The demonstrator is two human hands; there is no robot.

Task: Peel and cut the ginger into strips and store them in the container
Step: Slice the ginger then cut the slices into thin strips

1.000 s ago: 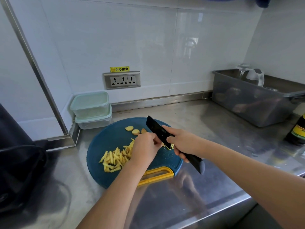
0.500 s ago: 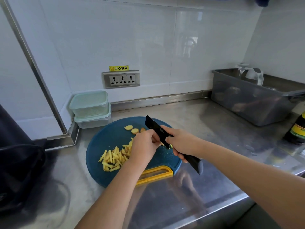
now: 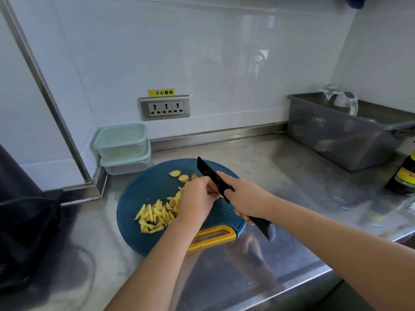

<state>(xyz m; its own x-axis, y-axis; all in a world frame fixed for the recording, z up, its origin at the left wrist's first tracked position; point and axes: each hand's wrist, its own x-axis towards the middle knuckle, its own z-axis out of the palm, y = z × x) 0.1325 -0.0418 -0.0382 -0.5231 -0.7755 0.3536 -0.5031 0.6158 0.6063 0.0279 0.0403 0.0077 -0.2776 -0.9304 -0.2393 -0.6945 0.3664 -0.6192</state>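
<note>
A round blue cutting board (image 3: 143, 194) with a yellow handle lies on the steel counter. A heap of yellow ginger strips (image 3: 155, 215) sits on its left half, and a few ginger slices (image 3: 179, 176) lie at its far side. My right hand (image 3: 244, 198) grips a black knife (image 3: 208, 171), blade down on the board. My left hand (image 3: 196, 200) is curled against the blade's left side, pressing on a piece of ginger that is mostly hidden under the fingers. Two stacked pale green lidded containers (image 3: 122, 147) stand behind the board, against the wall.
A grey plastic tub (image 3: 336, 140) holding glassware stands at the back right. A dark sauce bottle (image 3: 404, 176) is at the right edge. A black appliance (image 3: 24, 221) fills the left side. A socket strip (image 3: 166, 107) is on the tiled wall. The counter's front edge runs close below.
Both hands and the knife stay at the same spot on the board; only a very slight shift of the blade and fingers shows. The strip pile is unchanged.
</note>
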